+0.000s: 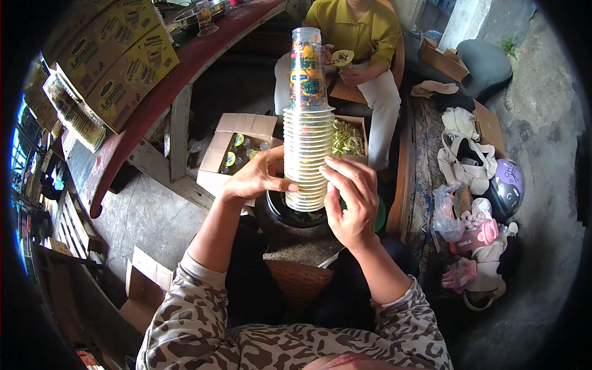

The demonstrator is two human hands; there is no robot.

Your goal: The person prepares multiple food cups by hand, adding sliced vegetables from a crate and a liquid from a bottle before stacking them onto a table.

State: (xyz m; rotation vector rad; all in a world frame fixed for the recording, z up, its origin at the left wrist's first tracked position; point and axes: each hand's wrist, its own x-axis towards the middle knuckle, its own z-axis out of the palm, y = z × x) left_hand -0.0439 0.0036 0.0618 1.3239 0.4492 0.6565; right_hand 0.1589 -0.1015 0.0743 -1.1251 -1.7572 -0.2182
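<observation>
A tall stack of nested clear plastic cups with printed sides stands nearly upright before me. Its pale rims form the lower part, and the printed cup bottom points up. My left hand grips the stack low on its left side, thumb across the front and the other fingers partly hidden behind. On the right side, my right hand rests bent, spread fingertips against the rims without wrapping around the cups. Beneath the stack is a round black object, partly covered by it.
Behind the stack are a cardboard box of lidded cups and another box of yellow-green strips. A seated person holds a cup. A red-edged table bears cartons and another cup stack. Bags and a helmet lie right.
</observation>
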